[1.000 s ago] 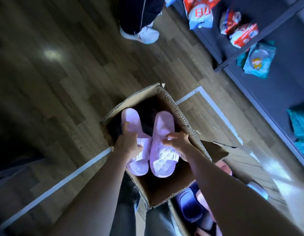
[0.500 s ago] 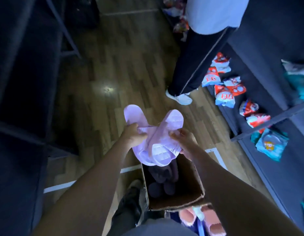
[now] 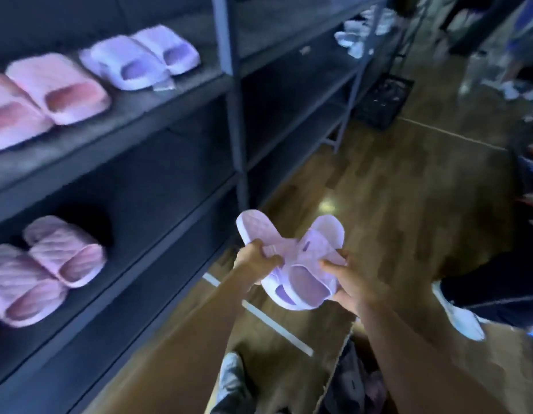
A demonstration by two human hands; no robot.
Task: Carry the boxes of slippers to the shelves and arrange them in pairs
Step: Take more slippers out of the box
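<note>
Currently, the shelves (image 3: 181, 94) lie to my left, slipper pairs set on two tiers with bare board beside them. My left grip (image 3: 254, 259), the nearer to the shelves, is clamped on one slipper's strap. The lilac slippers (image 3: 304, 283) are held crossed between both grips, long axes splaying away from me in a V. My right grip (image 3: 345, 282) pinches the other slipper's strap. The cardboard box (image 3: 337, 375) sits below, by my feet.

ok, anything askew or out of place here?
Shelved pairs sit neatly: pink slide slippers and lilac slide slippers on the dark top shelf, pink quilted slippers below. Two oddities: a pale scrap pokes out under the lilac pair's front, and the held lilac slippers, between left hand and right hand, are crossed, not parallel.
</note>
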